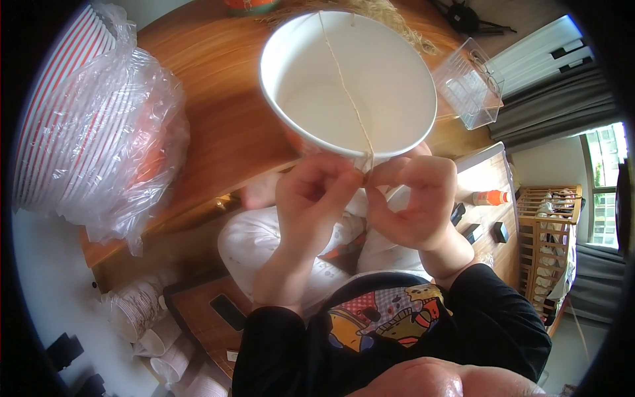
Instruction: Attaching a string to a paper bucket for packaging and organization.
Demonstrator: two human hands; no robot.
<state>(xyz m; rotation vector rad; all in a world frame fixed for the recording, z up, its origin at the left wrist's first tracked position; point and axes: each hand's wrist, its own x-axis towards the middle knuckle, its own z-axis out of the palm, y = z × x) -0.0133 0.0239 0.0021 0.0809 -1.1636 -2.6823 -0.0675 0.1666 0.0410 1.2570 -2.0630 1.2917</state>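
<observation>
A large white paper bucket (350, 79) stands tilted toward me at the table's near edge, its open mouth facing up. A thin beige string (347, 92) runs from the far rim across the mouth to the near rim. There my left hand (314, 198) pinches the string with thumb and forefinger just outside the rim. Right beside it, my right hand (417, 198) also pinches the string with thumb and forefinger, the tips nearly touching the left ones. A knot or hole between the fingertips is too small to make out.
A stack of striped paper buckets (66, 119) in clear plastic lies on the wooden table (218, 86) at left. Dried grass (390, 20) and a clear plastic basket (469, 83) are beyond the bucket. A bottle with an orange label (491, 198) stands right. A phone (227, 311) lies lower left.
</observation>
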